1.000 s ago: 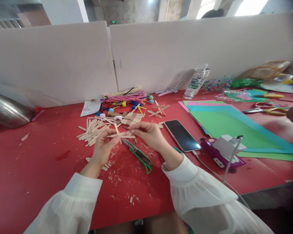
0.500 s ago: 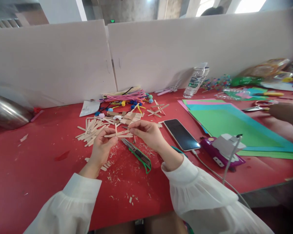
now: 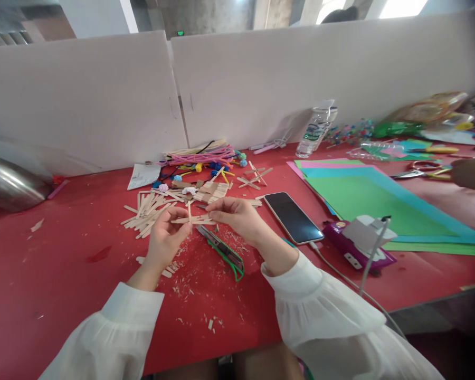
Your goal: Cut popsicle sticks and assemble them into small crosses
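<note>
My left hand [image 3: 165, 243] is closed on a few wooden craft sticks [image 3: 200, 221] joined together, with one short stick standing upright between its fingertips. My right hand [image 3: 241, 220] pinches at the right end of the same sticks; the exact grip is partly hidden by its fingers. A small dark tip shows beside the right fingertips, too small to name. Below both hands lies a utility knife [image 3: 224, 249] with a green edge and cord, among wood shavings [image 3: 186, 285]. Loose craft sticks [image 3: 144, 214] are heaped just behind my left hand.
Behind the hands are pipe cleaners [image 3: 200, 157], pom-poms and crossed sticks [image 3: 255, 177]. To the right lie a phone [image 3: 293, 217], a purple power strip [image 3: 360, 248] with a cable, coloured paper [image 3: 372, 195], a bottle [image 3: 314, 132] and scissors [image 3: 415, 171] near another person's hand [image 3: 469, 174].
My hands stay almost still on the sticks; the right fingers shift slightly. The other person's hand moves a little to the right, showing more of the scissors' handles. The view shifts slightly.
</note>
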Tool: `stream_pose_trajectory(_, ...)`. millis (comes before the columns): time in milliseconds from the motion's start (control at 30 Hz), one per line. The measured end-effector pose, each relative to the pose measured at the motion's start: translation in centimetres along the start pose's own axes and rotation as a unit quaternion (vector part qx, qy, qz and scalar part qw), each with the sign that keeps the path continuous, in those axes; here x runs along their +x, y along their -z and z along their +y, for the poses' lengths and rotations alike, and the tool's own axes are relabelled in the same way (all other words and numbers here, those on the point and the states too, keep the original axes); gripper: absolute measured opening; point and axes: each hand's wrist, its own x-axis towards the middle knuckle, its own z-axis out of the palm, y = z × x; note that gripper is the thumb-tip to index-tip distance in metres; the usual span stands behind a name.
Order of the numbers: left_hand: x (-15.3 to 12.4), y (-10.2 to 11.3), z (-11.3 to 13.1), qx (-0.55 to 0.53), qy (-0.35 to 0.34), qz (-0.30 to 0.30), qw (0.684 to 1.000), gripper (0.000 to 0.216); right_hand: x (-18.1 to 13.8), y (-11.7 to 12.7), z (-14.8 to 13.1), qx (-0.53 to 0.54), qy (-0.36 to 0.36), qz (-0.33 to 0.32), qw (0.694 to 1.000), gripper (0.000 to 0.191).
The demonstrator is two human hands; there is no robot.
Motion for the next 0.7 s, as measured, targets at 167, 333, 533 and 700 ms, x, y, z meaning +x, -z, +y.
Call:
stream_pose_trajectory(167,0.0,0.1,0.0,0.072,-0.038,0.006,0.997,0.019,0.2,0.3,0.1,-0.045,0.008,0.014,0.999,0.008)
stream_pose_trajectory(333,0.2,0.0,0.0,0.102,-0.083,0.03,0.991,0.022,0.0,-0.2,-0.1,-0.168,0.091,0.027,0.981,0.011)
stream_pose_trajectory(533,0.1,0.1,-0.5,0.113,-0.106,0.06,0.986,0.027,-0.3,-0.9,-0.3,-0.156,0.082,0.019,0.984,0.013)
stream_pose_trajectory(700,0.1,0.0,-0.7,0.085,-0.106,0.05,0.989,0.031,-0.1,-1.0,0.0,-0.077,-0.013,0.011,0.997,0.012)
